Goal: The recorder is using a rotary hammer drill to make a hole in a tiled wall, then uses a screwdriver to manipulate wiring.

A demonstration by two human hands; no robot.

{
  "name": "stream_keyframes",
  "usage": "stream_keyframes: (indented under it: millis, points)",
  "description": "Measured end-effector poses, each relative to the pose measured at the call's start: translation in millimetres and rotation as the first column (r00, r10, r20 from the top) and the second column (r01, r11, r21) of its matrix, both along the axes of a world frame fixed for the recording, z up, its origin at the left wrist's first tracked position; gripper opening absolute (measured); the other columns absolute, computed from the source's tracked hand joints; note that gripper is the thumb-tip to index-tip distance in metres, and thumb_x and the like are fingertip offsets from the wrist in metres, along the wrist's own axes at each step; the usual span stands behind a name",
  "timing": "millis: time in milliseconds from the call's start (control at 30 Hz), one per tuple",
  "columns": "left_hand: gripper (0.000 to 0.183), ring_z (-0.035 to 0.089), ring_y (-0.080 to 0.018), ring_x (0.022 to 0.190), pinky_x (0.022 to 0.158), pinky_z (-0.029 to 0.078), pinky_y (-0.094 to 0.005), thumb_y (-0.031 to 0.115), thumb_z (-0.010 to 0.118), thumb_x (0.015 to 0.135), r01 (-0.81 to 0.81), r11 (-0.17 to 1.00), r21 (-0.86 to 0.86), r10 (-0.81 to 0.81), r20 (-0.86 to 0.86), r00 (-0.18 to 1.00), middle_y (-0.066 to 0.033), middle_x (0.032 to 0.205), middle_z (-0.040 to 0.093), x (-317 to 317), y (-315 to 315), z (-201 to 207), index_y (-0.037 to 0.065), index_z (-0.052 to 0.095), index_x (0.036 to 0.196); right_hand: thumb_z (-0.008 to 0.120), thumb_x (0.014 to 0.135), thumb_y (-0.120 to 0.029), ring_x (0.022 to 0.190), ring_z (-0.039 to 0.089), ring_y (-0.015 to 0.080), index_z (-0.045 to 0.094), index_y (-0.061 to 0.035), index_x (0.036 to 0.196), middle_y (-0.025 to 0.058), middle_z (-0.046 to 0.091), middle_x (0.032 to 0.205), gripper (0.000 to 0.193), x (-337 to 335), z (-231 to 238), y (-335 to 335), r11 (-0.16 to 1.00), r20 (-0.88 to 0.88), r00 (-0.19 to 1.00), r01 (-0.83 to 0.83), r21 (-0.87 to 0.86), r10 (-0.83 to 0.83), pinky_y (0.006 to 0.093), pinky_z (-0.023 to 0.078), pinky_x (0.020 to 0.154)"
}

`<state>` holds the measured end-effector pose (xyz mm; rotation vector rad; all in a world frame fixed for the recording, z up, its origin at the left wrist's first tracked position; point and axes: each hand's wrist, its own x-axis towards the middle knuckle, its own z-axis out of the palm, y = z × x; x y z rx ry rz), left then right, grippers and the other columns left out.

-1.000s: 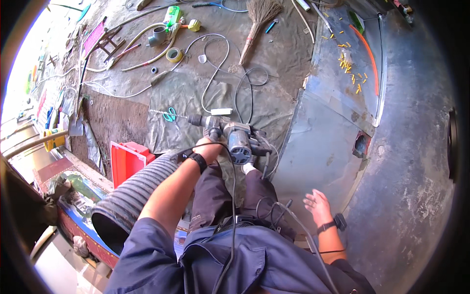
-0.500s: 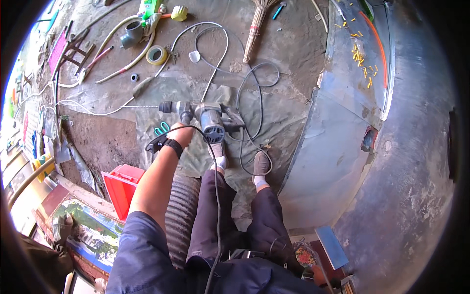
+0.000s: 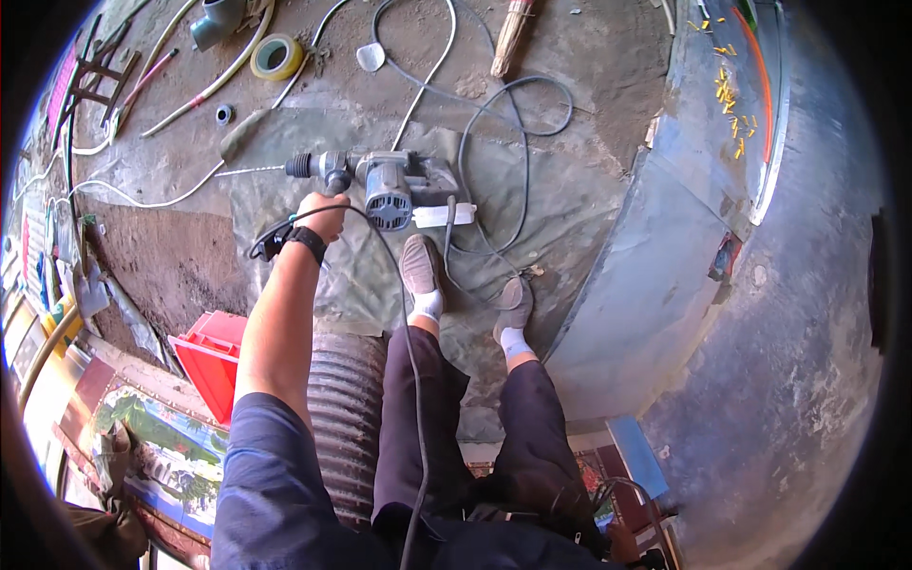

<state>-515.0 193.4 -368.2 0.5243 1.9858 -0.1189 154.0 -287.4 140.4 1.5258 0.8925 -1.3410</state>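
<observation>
My left hand (image 3: 325,215) is closed round the side handle of a grey rotary hammer drill (image 3: 388,185). The drill lies level above the sheeted ground, its long thin bit (image 3: 249,171) pointing left. A dark strap (image 3: 307,243) circles my left wrist. Beneath the drill's rear grip shows a white oblong object (image 3: 445,215), whose kind I cannot make out. The grey power cable (image 3: 527,180) loops over the ground to the right of the drill. My right hand does not show.
Left of my arm stands a red plastic box (image 3: 211,356), beside a grey corrugated pipe (image 3: 347,418). A roll of tape (image 3: 276,57), hoses and a broom (image 3: 513,38) lie farther off. Yellow plugs (image 3: 727,95) are scattered on the right-hand ledge. A dark cable hangs across my body.
The drill and my left hand have shifted up and left in the view, along with much of the scene. The white oblong object has come into sight; the teal-handled scissors are now mostly hidden.
</observation>
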Motion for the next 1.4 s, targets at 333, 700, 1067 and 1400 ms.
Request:
stream_keyframes:
  millis: [333,700,1067,1400]
  points:
    - [0.054,0.07,-0.0226,0.079,0.058,0.055,-0.0333,0.02,0.063,0.09,-0.5,0.852,0.154,0.46,0.236,0.856,-0.0157,0.105,0.065,-3.4,-23.9,-12.7,-0.004,0.045,0.134,0.053,0.093,-0.012,0.123,0.052,0.0407,0.056,0.0009,0.13,0.0228,0.054,0.134,0.039,20.2,-14.1,-7.8,0.967,-0.237,0.969,-0.008,0.253,0.07,0.0456,0.044,0.103]
    - [0.069,0.069,-0.0242,0.089,0.071,0.056,-0.0354,0.012,0.067,0.087,-0.759,0.644,0.094,0.655,0.445,0.611,-0.0143,0.106,0.063,-12.0,-71.0,-21.8,-0.003,0.033,0.144,0.051,0.096,-0.019,0.124,0.053,0.0341,0.052,-0.0027,0.136,0.0186,0.054,0.136,0.044,-51.1,-30.3,84.5,0.827,0.171,0.812,0.561,0.04,-0.559,0.0387,0.043,0.104]
    - [0.042,0.069,-0.0282,0.091,0.072,0.056,-0.0355,0.007,0.064,0.088,-0.875,0.476,0.091,0.786,0.402,0.469,-0.0141,0.107,0.06,-5.1,-72.6,-13.5,0.001,0.05,0.127,0.057,0.091,-0.018,0.092,0.06,0.0368,0.057,-0.0057,0.097,0.0149,0.06,0.094,0.013,-12.2,-64.3,32.7,0.796,-0.108,0.789,0.605,-0.036,-0.605,0.0476,0.047,0.078]
    - [0.027,0.068,-0.0279,0.089,0.071,0.056,-0.0344,0.006,0.061,0.089,-0.896,0.438,0.072,0.804,0.415,0.427,-0.0119,0.1,0.061,-2.2,-90.6,-18.4,0.001,0.055,0.115,0.06,0.09,-0.024,0.107,0.059,0.0397,0.06,-0.0005,0.111,0.0211,0.062,0.112,0.031,-30.6,-52.2,40.0,0.911,0.009,0.914,0.404,0.081,-0.406,0.0452,0.048,0.091]
